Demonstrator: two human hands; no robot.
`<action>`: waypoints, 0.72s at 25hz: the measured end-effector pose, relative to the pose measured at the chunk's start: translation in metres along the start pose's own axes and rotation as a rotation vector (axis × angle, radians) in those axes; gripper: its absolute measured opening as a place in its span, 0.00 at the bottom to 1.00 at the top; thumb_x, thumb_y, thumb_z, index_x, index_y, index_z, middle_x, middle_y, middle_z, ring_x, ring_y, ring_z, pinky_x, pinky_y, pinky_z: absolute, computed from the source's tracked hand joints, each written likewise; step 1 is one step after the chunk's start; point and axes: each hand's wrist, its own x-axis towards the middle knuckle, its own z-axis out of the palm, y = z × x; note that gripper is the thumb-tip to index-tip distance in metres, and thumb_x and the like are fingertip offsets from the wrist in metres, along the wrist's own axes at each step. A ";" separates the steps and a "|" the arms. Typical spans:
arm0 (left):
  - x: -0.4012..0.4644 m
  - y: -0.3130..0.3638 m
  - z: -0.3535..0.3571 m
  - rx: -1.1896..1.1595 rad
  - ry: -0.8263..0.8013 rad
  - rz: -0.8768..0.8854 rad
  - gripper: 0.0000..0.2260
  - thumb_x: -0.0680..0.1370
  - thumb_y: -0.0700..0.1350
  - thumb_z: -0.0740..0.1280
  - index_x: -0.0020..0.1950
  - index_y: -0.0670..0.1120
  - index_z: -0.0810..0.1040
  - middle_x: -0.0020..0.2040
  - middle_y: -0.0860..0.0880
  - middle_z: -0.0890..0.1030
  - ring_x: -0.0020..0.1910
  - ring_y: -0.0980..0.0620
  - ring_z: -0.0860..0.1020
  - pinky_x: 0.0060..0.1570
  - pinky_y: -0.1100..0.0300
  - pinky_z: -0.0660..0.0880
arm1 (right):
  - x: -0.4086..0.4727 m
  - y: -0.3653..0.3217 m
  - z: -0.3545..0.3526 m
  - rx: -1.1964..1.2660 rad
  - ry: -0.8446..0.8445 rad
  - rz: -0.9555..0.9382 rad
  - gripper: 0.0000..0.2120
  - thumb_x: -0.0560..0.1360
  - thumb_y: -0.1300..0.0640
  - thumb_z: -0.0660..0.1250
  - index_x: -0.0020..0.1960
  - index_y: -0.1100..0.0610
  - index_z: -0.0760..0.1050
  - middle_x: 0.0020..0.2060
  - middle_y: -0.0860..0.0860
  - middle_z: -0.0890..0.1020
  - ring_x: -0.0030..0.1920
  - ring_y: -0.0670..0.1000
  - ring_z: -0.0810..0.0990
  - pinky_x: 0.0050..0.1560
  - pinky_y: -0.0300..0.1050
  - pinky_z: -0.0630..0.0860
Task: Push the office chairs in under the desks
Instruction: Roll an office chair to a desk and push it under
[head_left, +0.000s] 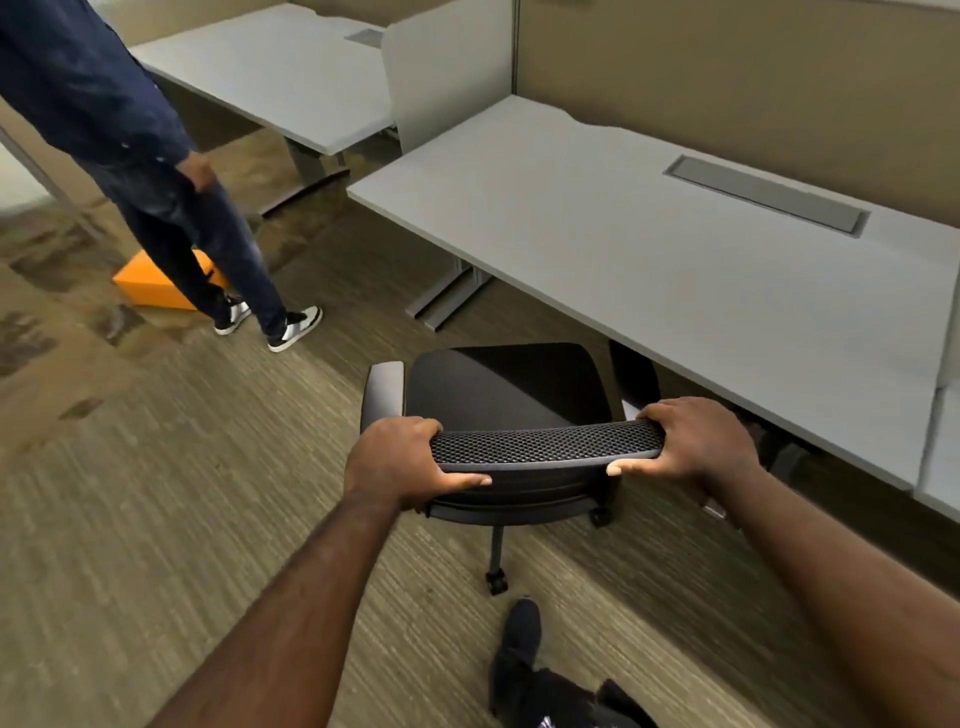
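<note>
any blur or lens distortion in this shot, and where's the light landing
Head view: wide-angle bending curves the near desk edge; the carpet at left smears with motion blur; both hands, left hand and right hand, and the mesh chair back stay fairly sharp; soft sheen lies on the chair seat, deep shadow under the desk.

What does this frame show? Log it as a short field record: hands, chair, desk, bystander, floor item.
left hand: grips left end of the backrest top
right hand: grips right end
chair: black, seat facing the near desk, mostly still out from under it
near desk: grey, bare top with cable hatch
bystander: standing at left
orange box: on carpet behind the bystander's legs
</note>
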 end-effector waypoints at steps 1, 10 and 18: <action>0.015 -0.008 0.001 -0.002 -0.001 0.004 0.46 0.54 0.87 0.49 0.48 0.52 0.81 0.41 0.54 0.82 0.41 0.51 0.79 0.39 0.55 0.77 | 0.014 -0.002 0.000 0.005 0.009 0.004 0.48 0.54 0.10 0.47 0.48 0.47 0.79 0.38 0.43 0.79 0.40 0.46 0.76 0.42 0.47 0.77; 0.153 -0.083 -0.013 -0.074 -0.078 0.044 0.46 0.54 0.87 0.53 0.55 0.57 0.82 0.46 0.57 0.83 0.46 0.53 0.80 0.44 0.58 0.74 | 0.151 -0.013 -0.002 0.057 0.034 0.019 0.41 0.55 0.11 0.47 0.37 0.48 0.71 0.32 0.43 0.74 0.32 0.44 0.71 0.34 0.44 0.72; 0.249 -0.144 -0.014 -0.031 -0.092 0.100 0.47 0.53 0.87 0.55 0.57 0.56 0.81 0.48 0.56 0.83 0.48 0.53 0.80 0.47 0.58 0.74 | 0.239 -0.036 -0.003 0.087 0.091 0.066 0.39 0.56 0.11 0.48 0.35 0.47 0.69 0.28 0.42 0.70 0.29 0.44 0.69 0.31 0.44 0.64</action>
